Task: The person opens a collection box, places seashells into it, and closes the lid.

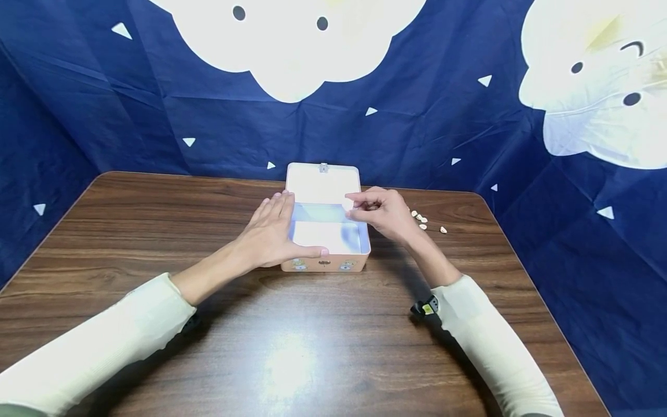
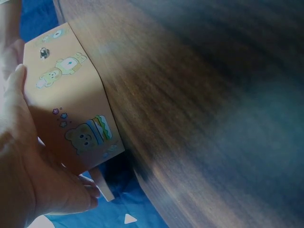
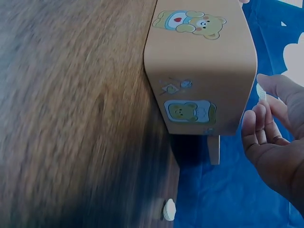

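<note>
A peach-coloured box (image 1: pixel 324 264) with cartoon bears on its sides stands near the table's back edge, its lid (image 1: pixel 323 182) raised and its pale inside showing. My left hand (image 1: pixel 268 231) rests on the box's left side, fingers straight and thumb laid along the front rim. Over the right rim, my right hand (image 1: pixel 388 213) pinches a small whitish shell-like piece (image 3: pixel 261 91) between thumb and fingers. Several similar small pale pieces (image 1: pixel 422 219) lie on the table to the right of the box; one pale piece (image 3: pixel 169 210) shows in the right wrist view.
The brown wooden table (image 1: pixel 172 231) extends around the box. Behind it hangs a dark blue cloth (image 1: pixel 234 127) with white clouds and triangles. A metal clasp (image 1: pixel 323 168) sits at the lid's top edge.
</note>
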Demonstrator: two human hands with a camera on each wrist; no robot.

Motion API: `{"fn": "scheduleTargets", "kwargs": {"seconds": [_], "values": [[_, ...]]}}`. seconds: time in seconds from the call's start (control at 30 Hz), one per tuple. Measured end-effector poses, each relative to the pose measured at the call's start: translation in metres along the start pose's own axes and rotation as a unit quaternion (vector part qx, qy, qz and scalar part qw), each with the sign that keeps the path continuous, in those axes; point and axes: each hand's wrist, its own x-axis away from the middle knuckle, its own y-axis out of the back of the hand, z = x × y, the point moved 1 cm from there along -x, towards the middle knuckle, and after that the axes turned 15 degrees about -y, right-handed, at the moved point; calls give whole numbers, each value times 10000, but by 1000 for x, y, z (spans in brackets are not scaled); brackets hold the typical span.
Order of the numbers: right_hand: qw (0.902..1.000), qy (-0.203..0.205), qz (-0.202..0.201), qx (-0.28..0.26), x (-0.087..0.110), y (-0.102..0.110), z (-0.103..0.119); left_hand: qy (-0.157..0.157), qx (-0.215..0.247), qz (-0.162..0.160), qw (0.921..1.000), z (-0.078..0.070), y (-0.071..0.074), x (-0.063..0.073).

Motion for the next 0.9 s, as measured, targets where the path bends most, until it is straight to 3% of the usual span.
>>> {"fn": "scheduleTargets", "kwargs": {"seconds": [0.23,0.4,0.53,0.9], "values": [[9995,11,175,-247,-3,-9,3,-20,-24,14,10000,0,0,0],[9983,-250,342,-398,-4,-15,3,-7,-15,28,10000,1,-1,0],[9981,-404,374,-292,-6,-19,3,-39,-5,-6,10000,1,-1,0],[9984,-351,436,2,-11,-32,9,22,57,17,10000,2,-1,0]]}}
